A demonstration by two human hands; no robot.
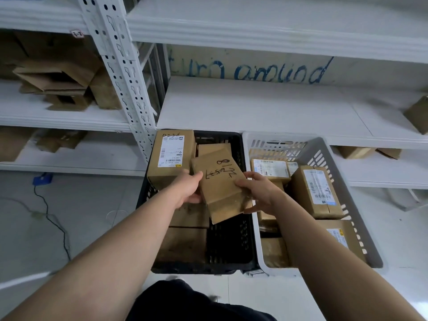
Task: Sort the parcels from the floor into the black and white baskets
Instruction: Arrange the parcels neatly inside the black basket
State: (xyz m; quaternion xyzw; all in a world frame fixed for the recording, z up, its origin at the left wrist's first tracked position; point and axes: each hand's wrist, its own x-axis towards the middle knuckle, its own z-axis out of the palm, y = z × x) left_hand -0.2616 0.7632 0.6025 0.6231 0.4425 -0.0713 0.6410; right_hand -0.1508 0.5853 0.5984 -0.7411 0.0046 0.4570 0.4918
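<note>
Both hands are holding one brown parcel (pixel 220 184) over the black basket (pixel 231 251), tilted, with black handwriting on its upper face. The left hand (pixel 188 188) is gripping the parcel's left edge, thumb on top and fingers underneath. The right hand (pixel 259 191) is clasping the right edge, fingers curled over the top face. The parcel is hanging above the basket's right half, near the wall it shares with the white basket (pixel 324 154).

The two baskets are standing side by side on the floor (pixel 69 216), touching, pushed against the foot of the white shelving (pixel 254 107). The black basket is holding at least four other parcels: a tall labelled box (pixel 170 156) is leaning in the far left corner, one is peeking out behind the held parcel, and two plain ones are lying along the left side. Its right near part is showing bare mesh wall and open room. The white basket is showing at least five parcels, three of them with printed labels, packed closely with little free room.

The shelf directly above the baskets is overhanging their far rims. To the left, a black cable (pixel 53 218) is trailing across the open floor from a blue plug (pixel 42 178). Loose cardboard boxes (pixel 58 84) are sitting on the left-hand shelves.
</note>
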